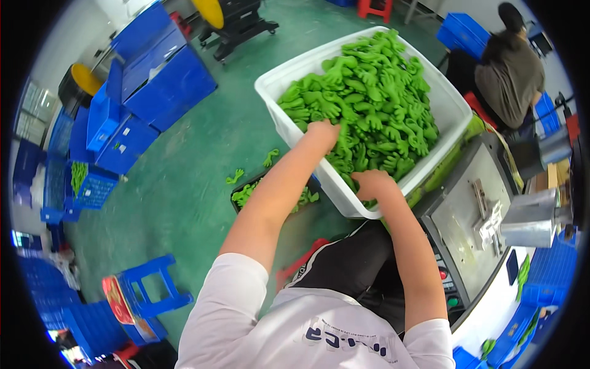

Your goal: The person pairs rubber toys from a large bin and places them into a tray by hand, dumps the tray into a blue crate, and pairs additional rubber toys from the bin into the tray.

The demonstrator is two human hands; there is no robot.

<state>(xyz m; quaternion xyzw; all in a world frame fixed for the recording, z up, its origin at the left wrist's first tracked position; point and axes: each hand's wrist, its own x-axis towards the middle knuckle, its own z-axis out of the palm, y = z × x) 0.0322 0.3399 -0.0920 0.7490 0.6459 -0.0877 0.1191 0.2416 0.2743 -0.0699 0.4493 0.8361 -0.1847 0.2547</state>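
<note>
A large white plastic tub (pixel 452 104) stands in front of me, heaped with bright green hand-shaped pieces (pixel 375 92) that look moulded, some with a curled stem. Over the tub's near left side, my left hand (pixel 322 133) reaches into the heap; its fingers are bent and their tips are hidden among the pieces. My right hand (pixel 375 183) is lower, at the tub's near corner, with its fingers curled down against the green pieces. Whatever either hand grips is covered by the fingers and the heap.
A dark crate (pixel 235 200) with more green pieces sits on the floor, with loose pieces (pixel 270 157) beside it. To my right is a machine with a metal plate (pixel 464 215). Blue bins (pixel 166 86) and a blue stool (pixel 157 286) stand left. Another person (pixel 510 74) sits far right.
</note>
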